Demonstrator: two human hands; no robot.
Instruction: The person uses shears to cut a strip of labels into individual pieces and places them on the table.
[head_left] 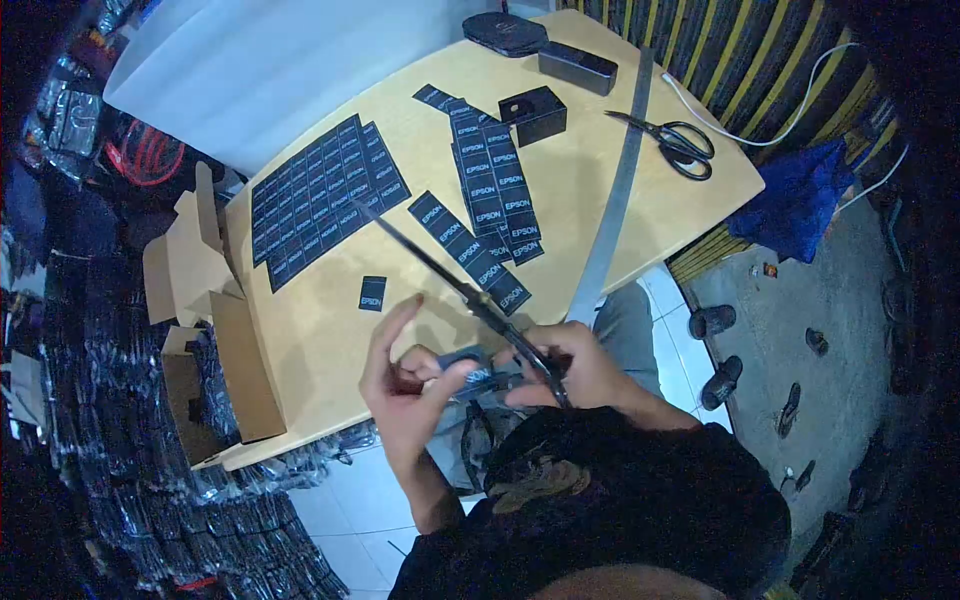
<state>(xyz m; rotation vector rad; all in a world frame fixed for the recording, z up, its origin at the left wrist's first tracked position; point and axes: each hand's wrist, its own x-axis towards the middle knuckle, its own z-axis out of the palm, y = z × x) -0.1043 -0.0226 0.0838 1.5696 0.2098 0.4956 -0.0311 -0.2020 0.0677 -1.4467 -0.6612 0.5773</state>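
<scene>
My left hand (405,385) pinches a small dark EPSON label (463,368) between thumb and bent fingers, index finger stretched out. In my right hand (590,372) is a pair of black-handled scissors (485,303), held across the table's near edge with the blades pointing to the upper left. One cut EPSON label (372,293) lies alone on the table, just beyond my left hand. Past the scissors lie a single label strip (452,238) and several overlapping strips (495,185). Larger uncut label sheets (325,190) are spread at the left.
A long metal ruler (615,200) crosses the wooden table (690,225) at the right, with second scissors (680,145) beside it. Black boxes (578,68) stand at the back. An open cardboard box (250,380) sits at the left edge, near stacked plastic-wrapped packs (100,400).
</scene>
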